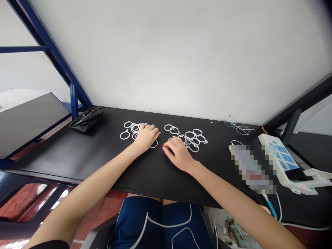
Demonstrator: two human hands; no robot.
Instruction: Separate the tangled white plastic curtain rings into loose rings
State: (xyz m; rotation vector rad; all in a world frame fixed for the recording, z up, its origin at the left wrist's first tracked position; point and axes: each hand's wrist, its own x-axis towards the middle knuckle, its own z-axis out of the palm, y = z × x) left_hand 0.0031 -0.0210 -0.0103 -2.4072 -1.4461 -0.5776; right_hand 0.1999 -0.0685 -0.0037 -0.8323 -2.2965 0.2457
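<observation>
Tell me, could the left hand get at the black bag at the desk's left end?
Probably yes. The left hand rests among white rings, and only those and bare desk lie between it and the black bag.

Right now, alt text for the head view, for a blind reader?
Two hands rest on a black table among thin white plastic rings: the left hand lies over some, the right hand touches others. A crumpled black bag lies left, wire-framed glasses and a white power strip right.
</observation>
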